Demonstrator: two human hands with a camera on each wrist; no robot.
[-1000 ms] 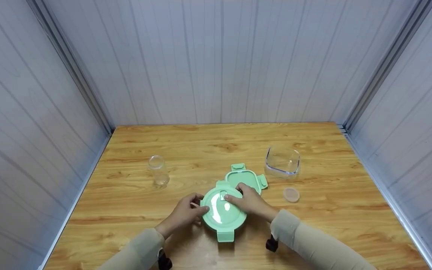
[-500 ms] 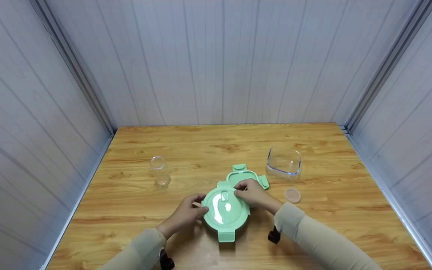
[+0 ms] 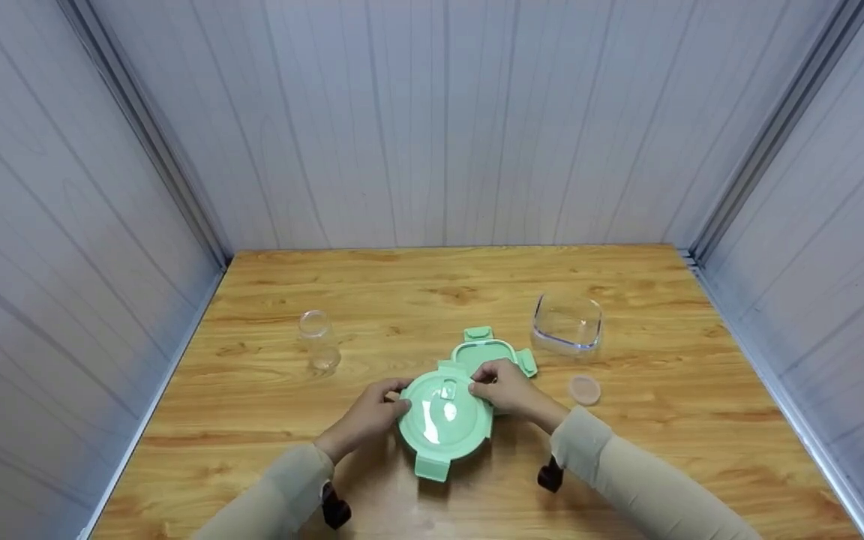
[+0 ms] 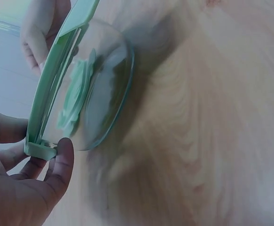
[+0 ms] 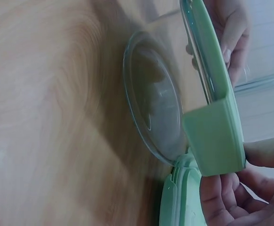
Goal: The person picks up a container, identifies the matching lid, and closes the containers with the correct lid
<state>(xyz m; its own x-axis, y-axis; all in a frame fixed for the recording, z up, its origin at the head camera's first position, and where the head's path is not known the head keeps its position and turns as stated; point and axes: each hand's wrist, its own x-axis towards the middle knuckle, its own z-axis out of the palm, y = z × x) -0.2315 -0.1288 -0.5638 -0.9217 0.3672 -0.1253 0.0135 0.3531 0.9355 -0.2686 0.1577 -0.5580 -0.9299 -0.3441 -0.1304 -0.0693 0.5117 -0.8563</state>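
Observation:
A round mint-green lid (image 3: pixel 443 427) sits on a round clear glass bowl (image 4: pixel 113 94) in front of me. At its left edge my left hand (image 3: pixel 366 414) pinches a side latch (image 4: pixel 40 151), thumb on the lid's rim and fingers curled beneath. My right hand (image 3: pixel 513 391) holds the upper-right edge, with the thumb on top and the fingers bent under a hanging latch flap (image 5: pixel 214 136). Two more latches stick out at the front and back of the lid. Just behind lies a square green lid (image 3: pixel 483 351), partly hidden by the round one and my right hand.
A square glass container (image 3: pixel 567 326) stands at the back right. Close in front of it lies a small translucent round cap (image 3: pixel 584 390). On the left is a clear glass jar (image 3: pixel 319 345). Panelled walls (image 3: pixel 432 127) enclose the wooden table (image 3: pixel 252 420) on three sides.
My right hand has slid from the lid's top to its right edge. The lid and bowl have turned slightly clockwise, the front latch swinging left. My left hand has shifted a little with them.

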